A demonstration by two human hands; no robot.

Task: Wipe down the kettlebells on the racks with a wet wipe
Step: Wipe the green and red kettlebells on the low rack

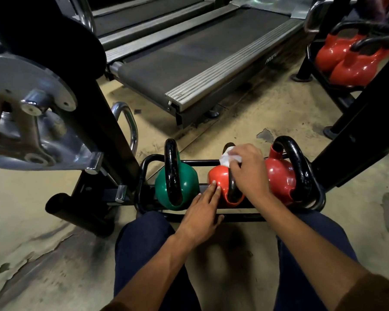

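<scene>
My right grip [249, 169] curls round the wipe [225, 158] on the handle [233, 189] of the middle red kettlebell [219, 177], on the low rack [147, 162] near me. My left grip [202, 212] lies flat-fingered against its side. Scrubbing hard could rock it on the bars and pinch those fingers [213, 187]. Worn, patchy floor [267, 104] around; treadmills [189, 55] stand beyond.

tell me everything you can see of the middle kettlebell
The middle kettlebell has a glossy orange-red body and a thick black handle. It sits upright on a low black rack, between a green kettlebell and a red kettlebell. The right hand presses a white wipe on the handle's top. The left hand lays straight fingers against its left side.
</scene>
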